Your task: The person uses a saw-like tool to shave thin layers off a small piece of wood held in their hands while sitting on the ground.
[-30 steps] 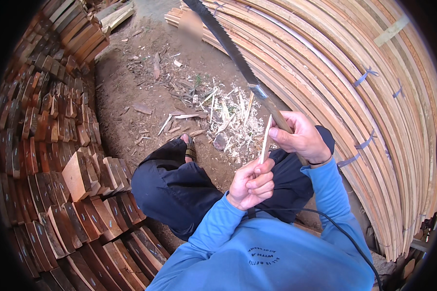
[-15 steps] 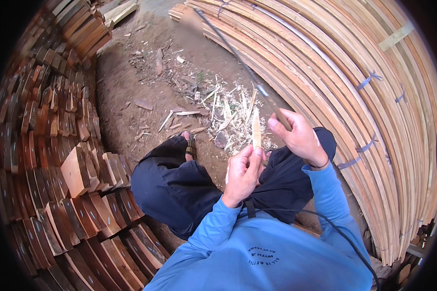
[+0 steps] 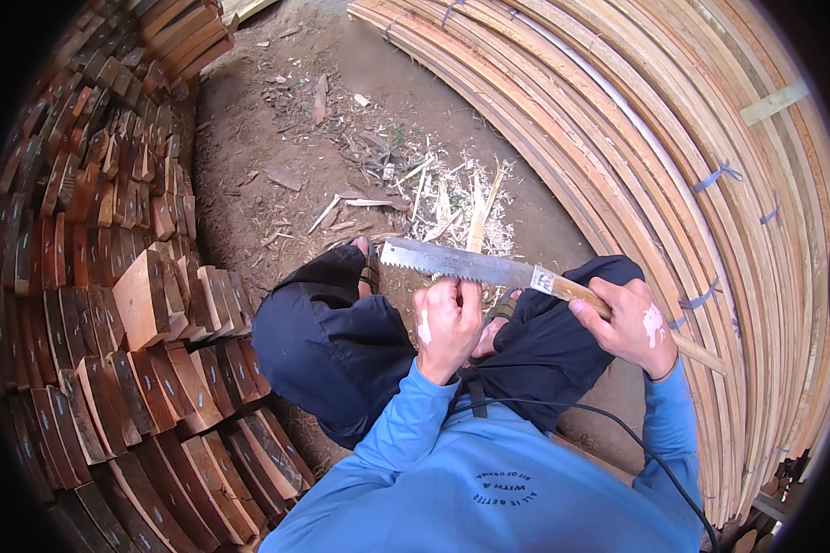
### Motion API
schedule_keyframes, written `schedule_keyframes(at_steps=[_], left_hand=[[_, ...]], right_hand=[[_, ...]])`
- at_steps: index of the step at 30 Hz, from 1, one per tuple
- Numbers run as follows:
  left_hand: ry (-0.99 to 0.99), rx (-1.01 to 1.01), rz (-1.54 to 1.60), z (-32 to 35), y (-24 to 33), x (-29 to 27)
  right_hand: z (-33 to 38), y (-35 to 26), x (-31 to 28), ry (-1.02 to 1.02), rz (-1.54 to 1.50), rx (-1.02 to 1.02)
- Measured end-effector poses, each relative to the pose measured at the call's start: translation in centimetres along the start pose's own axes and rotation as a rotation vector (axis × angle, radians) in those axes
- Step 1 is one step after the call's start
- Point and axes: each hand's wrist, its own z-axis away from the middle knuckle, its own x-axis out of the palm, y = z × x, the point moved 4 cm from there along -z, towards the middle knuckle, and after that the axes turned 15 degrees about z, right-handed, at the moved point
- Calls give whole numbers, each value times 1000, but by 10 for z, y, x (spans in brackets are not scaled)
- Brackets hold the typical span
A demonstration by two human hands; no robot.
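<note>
My right hand (image 3: 629,323) is closed around the wooden handle (image 3: 572,292) of a handsaw. The saw's toothed metal blade (image 3: 461,262) points left, its teeth facing my body, and crosses just beyond my left fingers. My left hand (image 3: 447,324) is closed on a narrow pale wood piece (image 3: 476,235), which shows on the far side of the blade. The blade lies over this piece; whether it touches or cuts into it I cannot tell. My fingers hide the piece's near end.
Stacked wood blocks (image 3: 157,387) rise along the left. Long wood strips (image 3: 609,175), bundled with blue-grey ties (image 3: 717,175), curve along the right. Pale shavings (image 3: 433,198) and bark scraps lie on the dirt ground (image 3: 249,207) ahead. A black cable (image 3: 618,419) crosses my shirt.
The saw has swung from pointing far-left and away to lying crosswise over the wood piece. My right hand has moved right and nearer; my left hand has shifted slightly left.
</note>
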Motion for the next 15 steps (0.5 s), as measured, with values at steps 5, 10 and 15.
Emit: schedule_keyframes(at_steps=[5,10,15], left_hand=[[0,99,-70,-4,-2,0],[-12,-65,-17,-2,1,0],[34,-32,26,-6,3,-2]], right_hand=[[-5,3,7,53,69,-2],[-23,22,30,88,89,228],[-35,50,34,170,-31,199]])
